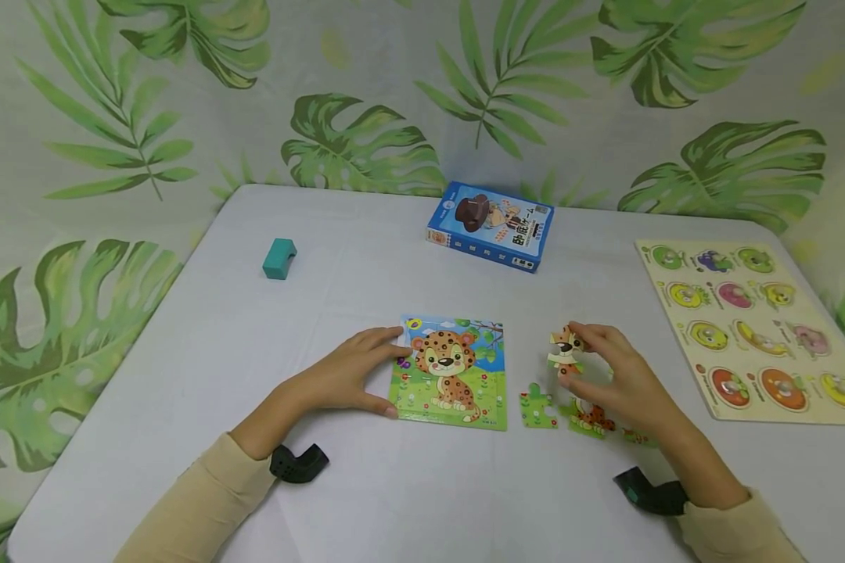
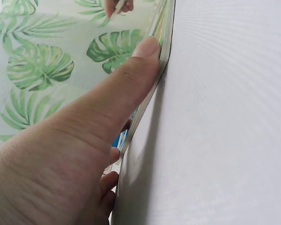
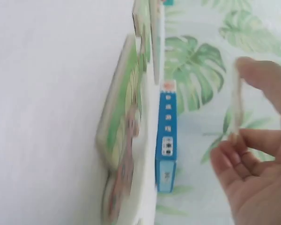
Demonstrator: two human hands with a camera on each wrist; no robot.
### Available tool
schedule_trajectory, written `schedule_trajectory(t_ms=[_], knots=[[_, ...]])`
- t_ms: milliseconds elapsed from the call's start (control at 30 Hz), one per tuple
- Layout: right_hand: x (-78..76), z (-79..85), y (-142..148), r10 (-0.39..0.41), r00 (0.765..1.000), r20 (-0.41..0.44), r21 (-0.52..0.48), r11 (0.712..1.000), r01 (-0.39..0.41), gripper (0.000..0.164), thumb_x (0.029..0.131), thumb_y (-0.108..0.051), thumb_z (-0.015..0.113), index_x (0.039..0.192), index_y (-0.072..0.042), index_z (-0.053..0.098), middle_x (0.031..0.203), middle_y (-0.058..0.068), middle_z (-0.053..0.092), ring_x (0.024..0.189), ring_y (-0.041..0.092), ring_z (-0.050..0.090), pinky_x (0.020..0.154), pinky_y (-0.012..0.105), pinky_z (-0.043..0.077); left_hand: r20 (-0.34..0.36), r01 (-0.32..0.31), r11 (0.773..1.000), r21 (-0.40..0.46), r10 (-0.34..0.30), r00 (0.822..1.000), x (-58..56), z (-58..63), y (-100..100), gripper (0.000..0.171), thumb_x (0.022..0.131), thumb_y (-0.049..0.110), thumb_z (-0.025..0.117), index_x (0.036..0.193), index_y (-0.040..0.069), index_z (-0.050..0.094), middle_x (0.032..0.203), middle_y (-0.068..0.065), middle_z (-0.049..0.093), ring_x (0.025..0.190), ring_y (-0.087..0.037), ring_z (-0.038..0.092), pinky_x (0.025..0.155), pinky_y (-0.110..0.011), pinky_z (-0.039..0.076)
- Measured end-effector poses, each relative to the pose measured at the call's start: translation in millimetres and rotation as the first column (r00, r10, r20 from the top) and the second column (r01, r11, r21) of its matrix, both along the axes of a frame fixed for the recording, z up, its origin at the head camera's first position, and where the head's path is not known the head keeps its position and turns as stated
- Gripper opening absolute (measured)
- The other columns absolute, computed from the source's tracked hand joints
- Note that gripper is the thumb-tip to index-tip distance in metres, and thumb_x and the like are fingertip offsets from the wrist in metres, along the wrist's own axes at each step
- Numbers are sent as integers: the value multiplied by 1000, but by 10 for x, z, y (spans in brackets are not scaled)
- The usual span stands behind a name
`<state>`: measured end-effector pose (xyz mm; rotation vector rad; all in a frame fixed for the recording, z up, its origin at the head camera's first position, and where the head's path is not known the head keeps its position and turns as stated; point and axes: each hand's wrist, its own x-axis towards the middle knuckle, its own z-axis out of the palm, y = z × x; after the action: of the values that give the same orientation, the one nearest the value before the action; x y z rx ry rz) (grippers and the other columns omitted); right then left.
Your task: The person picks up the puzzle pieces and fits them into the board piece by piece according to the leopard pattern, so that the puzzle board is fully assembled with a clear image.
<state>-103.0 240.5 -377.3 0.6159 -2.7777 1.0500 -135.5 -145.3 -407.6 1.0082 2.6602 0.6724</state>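
Note:
A square puzzle board with a leopard picture lies flat in the middle of the table. My left hand rests along its left side, the thumb against the board's edge and the fingers spread. To the right, my right hand pinches a jigsaw piece showing part of the leopard's face, held between thumb and fingertips above the table. In the right wrist view that piece appears edge-on. Below it lie loose pieces: a green piece, a leopard-body piece and another, partly hidden by the hand.
At the back stands a blue card-game box. A teal block sits at the back left. A wooden fruit knob puzzle lies along the right side. Leaf-patterned cloth hangs behind the white table.

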Motion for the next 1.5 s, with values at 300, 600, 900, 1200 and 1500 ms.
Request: schedule_trajectory(t_ms=[300,600,900,1200,1500], knots=[[32,86,-536,75,996,-50,-56,995,-78,71,74,-17,75,135,-5,40,120,7,43,107,22,44,83,45,43,-39,19,1000,4,-18,999,12,13,36,84,67,65,63,136,22,40,147,-4,19,133,-24,14,104,-44,16],[-23,-67,-974,143,988,58,9,990,-143,75,76,-27,73,134,3,38,121,13,42,107,25,45,86,42,42,-134,72,996,-47,-77,988,59,36,169,78,77,60,56,133,7,41,140,-3,33,129,-15,25,106,-35,14],[-96,-219,-1156,187,982,-19,96,978,-184,73,74,-30,74,128,7,43,121,18,47,108,27,45,87,41,41,-240,84,995,-62,-96,966,118,37,224,68,82,55,53,133,12,41,135,-9,38,124,-22,34,102,-38,24],[-145,-258,-1240,180,981,-67,181,970,-165,66,75,-34,73,124,4,51,120,18,49,111,30,43,90,48,34,-280,147,982,-116,-175,944,158,16,248,59,83,59,48,135,31,42,139,-13,30,128,-26,23,102,-42,21],[-189,-224,-1249,198,980,-19,239,953,-187,59,75,-36,72,119,-1,58,107,7,49,95,20,43,80,37,35,-260,150,981,-121,-177,949,171,39,242,60,81,61,49,134,32,44,140,-14,28,129,-27,22,103,-44,19]])
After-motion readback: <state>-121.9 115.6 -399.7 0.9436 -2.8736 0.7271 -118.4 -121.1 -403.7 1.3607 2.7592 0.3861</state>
